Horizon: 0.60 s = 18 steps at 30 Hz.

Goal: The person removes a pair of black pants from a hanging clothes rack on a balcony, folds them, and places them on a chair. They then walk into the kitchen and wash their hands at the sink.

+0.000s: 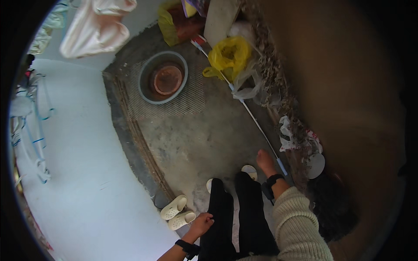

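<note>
My left hand [201, 223] hangs beside my left thigh with its fingers curled and no object visible in it. Close to it on the floor stands a pair of cream perforated clogs [178, 213]. My right hand [266, 162] is out ahead of my right leg; its fingers are foreshortened, so their closure is unclear. In the picture it appears beside the lower end of a white pole [256, 122] with light blue joints. Whether it touches the pole cannot be told. Black straps circle both wrists.
A grey basin [142, 81] holding a reddish-brown basin [168, 80] sits on metal mesh [192, 104]. Yellow plastic bags [233, 53] and dried plants [274, 71] line the right side. Long thin rods [140, 140] run beside the white wall [75, 130]. Fabric [94, 32] and hangers [40, 140] hang left.
</note>
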Each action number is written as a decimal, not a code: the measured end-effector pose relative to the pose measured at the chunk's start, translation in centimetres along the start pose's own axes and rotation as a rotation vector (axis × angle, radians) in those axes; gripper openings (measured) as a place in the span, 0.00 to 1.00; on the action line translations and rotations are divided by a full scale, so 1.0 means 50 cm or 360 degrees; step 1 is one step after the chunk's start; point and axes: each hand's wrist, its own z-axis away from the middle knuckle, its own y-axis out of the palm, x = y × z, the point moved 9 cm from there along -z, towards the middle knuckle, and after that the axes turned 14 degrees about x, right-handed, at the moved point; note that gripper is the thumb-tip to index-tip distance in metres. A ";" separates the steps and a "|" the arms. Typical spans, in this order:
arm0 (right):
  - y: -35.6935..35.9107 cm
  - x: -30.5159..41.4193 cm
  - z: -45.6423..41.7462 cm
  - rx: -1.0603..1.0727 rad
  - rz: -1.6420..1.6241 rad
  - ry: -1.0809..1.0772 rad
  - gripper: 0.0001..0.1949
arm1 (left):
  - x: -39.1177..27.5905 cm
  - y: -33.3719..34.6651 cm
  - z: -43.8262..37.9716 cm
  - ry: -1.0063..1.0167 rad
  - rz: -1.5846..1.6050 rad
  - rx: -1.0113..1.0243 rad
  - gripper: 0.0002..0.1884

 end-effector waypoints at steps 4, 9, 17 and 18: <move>0.077 -0.091 -0.169 0.0031 0.0091 0.0298 0.14 | 0.012 -0.039 -0.036 0.0098 0.0049 -0.0293 0.12; 0.082 -0.133 -0.292 -0.0222 -0.0071 0.0386 0.18 | 0.073 -0.037 -0.033 0.0075 -0.0012 -0.0698 0.09; 0.000 -0.096 -0.461 -0.0770 -0.0120 0.0086 0.22 | 0.052 -0.070 -0.040 0.0436 -0.0134 -0.0830 0.06; -0.010 -0.079 -0.470 -0.0771 -0.0152 0.0093 0.22 | 0.043 -0.074 -0.040 0.0465 -0.0140 -0.0850 0.06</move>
